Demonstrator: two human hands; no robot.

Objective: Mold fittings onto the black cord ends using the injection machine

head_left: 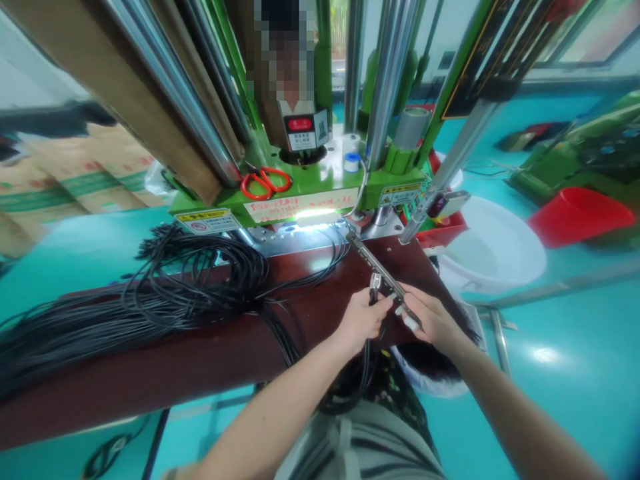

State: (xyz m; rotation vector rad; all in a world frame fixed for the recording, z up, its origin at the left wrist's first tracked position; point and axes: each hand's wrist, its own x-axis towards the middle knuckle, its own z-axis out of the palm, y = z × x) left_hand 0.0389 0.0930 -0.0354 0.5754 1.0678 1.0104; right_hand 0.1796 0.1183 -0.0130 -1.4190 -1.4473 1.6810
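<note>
At the far left, black cables (65, 327) run along the brown table (313, 317), and a loose coil (200, 273) of them lies heaped nearer the middle, in front of the green machine (325, 179). Scissors (264, 179) with red handles lie on the machine's ledge, above a lit lamp (317, 214).

The left forearm rises from the lower edge and slants up to the right, ending over the front of the table. The left hand (364, 319) is bent inward, its fingers drawn together in a narrow pinch around a metal-ended plug (375, 283); black leads hang below the hand towards the person's lap. Its fingertips sit close to a dark metal bar (376, 261) – whether they touch it, I cannot tell.

The bar slants from the machine's front edge down to the right hand (431, 320), its upper end near that edge. The right forearm comes up from the lower right corner, angled left, and the hand closes on the bar's near end, thumb and fingers set around it. A small white piece (411, 323) shows beneath these fingers, too blurred to name.

Further right, a white tub (500, 250) and a red bucket (580, 217) stand beyond the table.
</note>
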